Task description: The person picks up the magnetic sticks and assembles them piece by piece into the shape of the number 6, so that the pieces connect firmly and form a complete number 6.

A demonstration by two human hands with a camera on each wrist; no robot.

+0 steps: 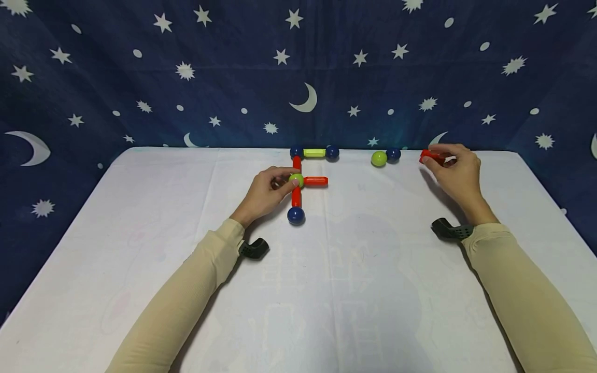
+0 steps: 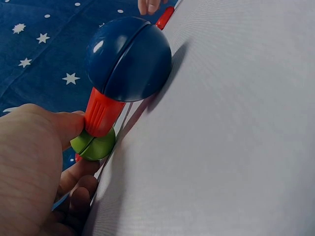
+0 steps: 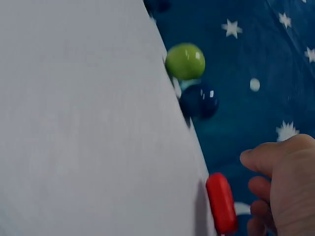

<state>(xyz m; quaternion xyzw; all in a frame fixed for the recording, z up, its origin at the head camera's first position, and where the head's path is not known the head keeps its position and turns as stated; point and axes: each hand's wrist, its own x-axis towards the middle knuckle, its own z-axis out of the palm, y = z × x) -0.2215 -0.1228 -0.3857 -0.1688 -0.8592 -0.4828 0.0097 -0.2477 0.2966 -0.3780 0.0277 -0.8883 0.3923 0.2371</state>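
My left hand (image 1: 263, 192) pinches a green ball (image 1: 296, 180) that joins several red rods. One red rod (image 1: 316, 181) points right from it. Another leads toward me to a blue ball (image 1: 296, 215), large in the left wrist view. The far rod meets a second blue ball (image 1: 296, 152), from which a yellow-green rod (image 1: 314, 153) runs to a third blue ball (image 1: 332, 153). At the far right, my right hand (image 1: 459, 173) is beside a loose red rod (image 3: 221, 202). A gap shows between them in the blurred right wrist view.
Between the joined pieces and my right hand, a loose green ball (image 1: 379, 158) and a dark blue ball (image 1: 393, 155) lie side by side near the table's back edge. A starry blue cloth (image 1: 261, 77) hangs behind the white-covered table (image 1: 373, 290).
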